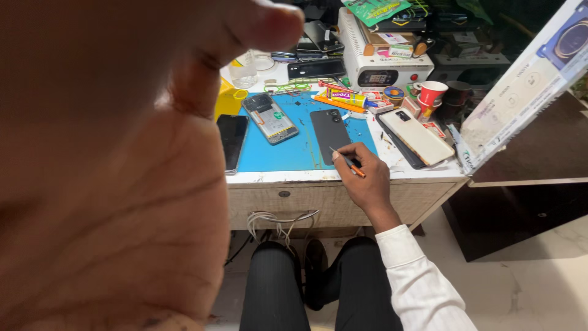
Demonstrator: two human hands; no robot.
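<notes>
1. The dark phone back cover (331, 133) lies flat near the middle of the frame, on the blue work mat (294, 156). It looks thin, light and smooth — likely slippery and easy to flex or scratch, so I judge the long edges the safest place to hold it.
2. The right hand (366, 178), just below the cover, has its fingers pinched shut on a slim orange-handled tool (349, 162), whose tip rests at the cover's lower edge.
3. The left hand (116, 159) fills the left of the frame, close to the camera and blurred; I cannot tell whether it grips anything.
4. Left of the cover lies an opened phone (270, 117) with its insides showing — fragile, best held by the frame.
5. Right of centre lies a white phone (416, 136); above it stands a red cup (432, 94).
</notes>
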